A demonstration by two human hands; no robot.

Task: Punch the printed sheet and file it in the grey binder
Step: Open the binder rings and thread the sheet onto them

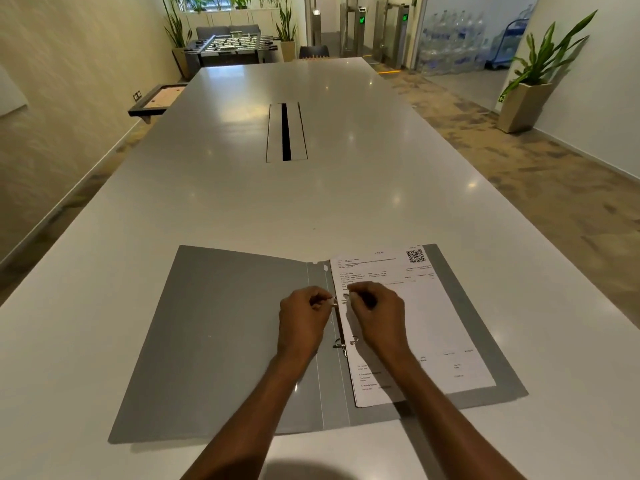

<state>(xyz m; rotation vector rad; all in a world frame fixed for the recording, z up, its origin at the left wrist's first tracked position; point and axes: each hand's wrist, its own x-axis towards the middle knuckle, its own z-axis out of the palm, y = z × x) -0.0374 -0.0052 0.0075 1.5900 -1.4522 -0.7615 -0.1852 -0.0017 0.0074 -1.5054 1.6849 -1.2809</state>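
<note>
Your left grip [304, 317] and right grip [375, 313] each pinch half of the binder's [225, 341] 12 o'clock ring [341, 300]; squeeze evenly until it snaps shut through the sheet [426, 323].

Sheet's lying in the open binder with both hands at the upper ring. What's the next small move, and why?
Probably press the halves of the upper ring together. The left hand and right hand each pinch a half, the lower ring looks parted, and the printed sheet already lies on the right side of the grey binder.
</note>
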